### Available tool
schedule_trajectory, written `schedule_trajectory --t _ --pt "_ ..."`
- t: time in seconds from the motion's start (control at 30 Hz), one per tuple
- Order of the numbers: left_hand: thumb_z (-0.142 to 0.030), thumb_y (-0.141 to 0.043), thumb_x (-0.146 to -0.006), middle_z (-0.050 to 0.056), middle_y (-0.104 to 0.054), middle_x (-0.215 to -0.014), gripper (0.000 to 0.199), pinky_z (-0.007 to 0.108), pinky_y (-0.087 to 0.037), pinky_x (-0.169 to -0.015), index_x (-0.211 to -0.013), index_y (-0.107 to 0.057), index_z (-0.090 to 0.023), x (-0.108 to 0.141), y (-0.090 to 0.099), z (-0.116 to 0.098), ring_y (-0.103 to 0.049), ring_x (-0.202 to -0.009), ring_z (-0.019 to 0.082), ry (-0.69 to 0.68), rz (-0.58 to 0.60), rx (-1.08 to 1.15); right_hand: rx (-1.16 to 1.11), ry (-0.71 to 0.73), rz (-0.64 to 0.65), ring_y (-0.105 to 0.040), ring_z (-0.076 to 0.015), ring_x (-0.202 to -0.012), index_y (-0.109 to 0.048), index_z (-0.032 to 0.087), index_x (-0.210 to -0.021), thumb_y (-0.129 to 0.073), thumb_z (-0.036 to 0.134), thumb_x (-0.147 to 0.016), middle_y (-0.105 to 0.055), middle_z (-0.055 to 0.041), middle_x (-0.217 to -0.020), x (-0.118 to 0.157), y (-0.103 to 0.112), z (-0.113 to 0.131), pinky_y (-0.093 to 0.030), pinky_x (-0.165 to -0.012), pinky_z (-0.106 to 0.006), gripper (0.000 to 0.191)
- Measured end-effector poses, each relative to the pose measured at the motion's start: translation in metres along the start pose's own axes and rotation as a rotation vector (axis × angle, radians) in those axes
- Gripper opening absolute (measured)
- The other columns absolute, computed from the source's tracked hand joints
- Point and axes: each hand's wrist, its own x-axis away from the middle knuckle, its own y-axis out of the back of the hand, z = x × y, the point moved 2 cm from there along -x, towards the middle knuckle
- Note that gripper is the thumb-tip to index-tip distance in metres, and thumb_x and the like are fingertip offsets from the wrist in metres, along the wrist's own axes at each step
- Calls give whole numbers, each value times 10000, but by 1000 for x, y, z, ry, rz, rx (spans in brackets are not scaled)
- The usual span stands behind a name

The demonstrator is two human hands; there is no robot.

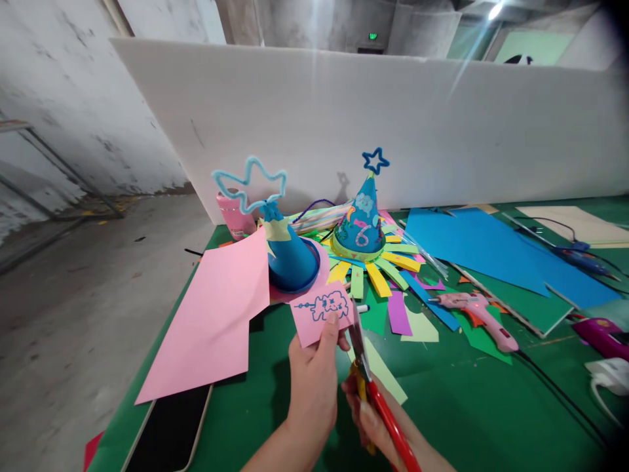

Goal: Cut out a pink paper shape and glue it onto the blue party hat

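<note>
Between the thumb and fingers of my left hand is a small piece of pink paper, with a wavy cloud-like outline drawn on it in blue. My right hand grips scissors with a red handle and a yellow one, blades pointing up along the paper's right edge. Whether the blades touch the paper I cannot tell. Just behind the paper lies a blue cone hat on its side, topped by a light blue star. Farther back stands a decorated blue party hat marked 6, with a brim of yellow and green strips.
Large pink paper partly covers a phone at the left table edge. A pink glue gun with its cable lies to the right, near blue sheets and paper scraps. A white board rises behind the table.
</note>
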Motion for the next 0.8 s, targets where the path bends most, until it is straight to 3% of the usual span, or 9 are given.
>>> schedule_trajectory --t 0.17,0.37,0.57,0.8 --pt "-308 -569 -718 -2 -541 -576 198 224 -385 -571 -611 -569 -141 -1 -1 3 -504 -603 124 -3 17 -37 12 35 67 -341 -83 -524 -540 208 -789 -547 640 -582 -398 33 -639 -5 -6 10 -316 -468 -207 480" --pt "-339 -553 -724 -9 -537 -570 237 215 -362 -539 -578 -546 -152 1 -1 -1 -487 -594 123 20 4 -123 64 77 35 -297 -84 -497 -526 210 -791 -499 641 -627 -346 43 -600 -5 -9 12 -249 -448 -221 461" --pt "-356 -551 -721 -27 -513 -523 246 216 -366 -540 -576 -537 -158 0 0 0 -471 -551 113 31 -2 -142 -60 14 -35 -344 -86 -512 -546 219 -752 -564 635 -569 -417 26 -650 -5 -11 8 -331 -487 -221 455" --pt "-339 -550 -728 0 -546 -575 260 216 -372 -545 -552 -528 -150 -1 1 0 -512 -629 134 8 3 -159 -110 -67 -56 -455 -118 -607 -574 238 -749 -637 594 -516 -452 18 -658 -6 -6 3 -389 -546 -217 431"
